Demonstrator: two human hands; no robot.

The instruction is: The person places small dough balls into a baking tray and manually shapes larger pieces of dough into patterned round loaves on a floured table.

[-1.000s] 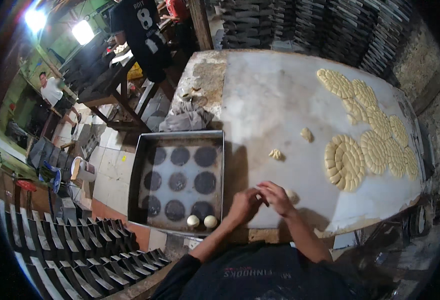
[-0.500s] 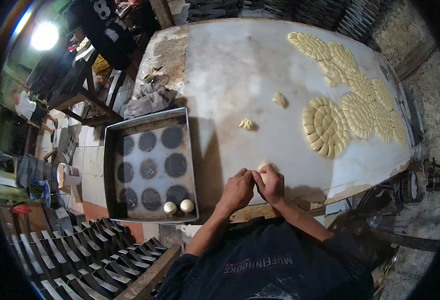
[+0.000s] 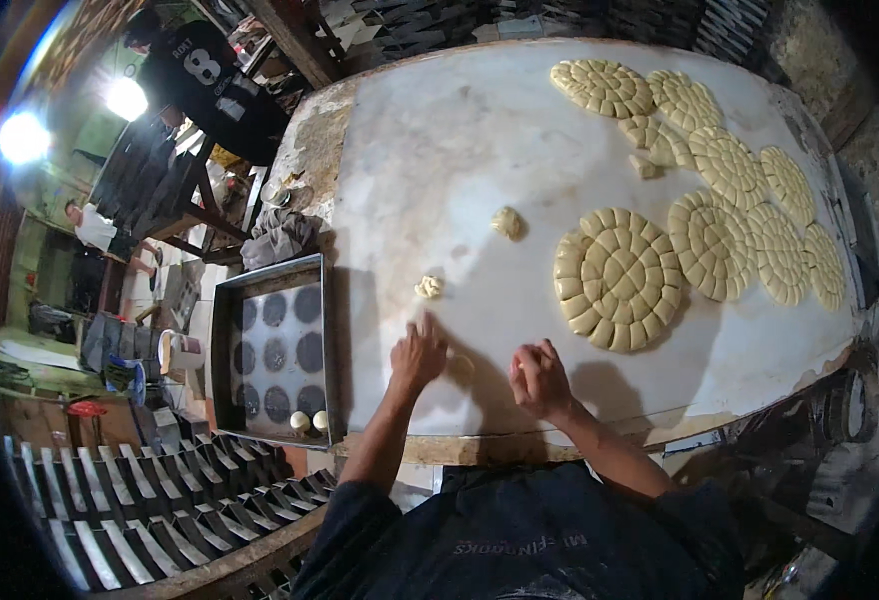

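Observation:
My left hand [image 3: 420, 353] is over the pale table [image 3: 400, 180], fingers stretched toward a small crumpled lump of dough [image 3: 429, 287] just beyond them. My right hand [image 3: 541, 380] is curled shut to its right, with a bit of pale dough [image 3: 518, 369] at its fingers, mostly hidden. Between the hands a smooth, pale round of dough [image 3: 462, 370] lies on the table, dim in the shadow. Farther off sits another loose dough lump [image 3: 507, 223]. A large flat dough disc [image 3: 618, 280], scored into many segments, lies right of my hands.
More scored dough discs [image 3: 712, 245] cover the table's right side. At the left, a square metal tray [image 3: 326, 330] with dark round marks holds two dough balls [image 3: 310, 421]. A grey cloth [image 3: 280, 238] lies behind it. Metal racks [image 3: 150, 500] stand lower left; a person [image 3: 205, 80] stands far left.
My hands were together around a piece of dough; they have separated. The left reaches forward and left, while the right stays curled. The view has shifted, so the table's things appear lower and farther left.

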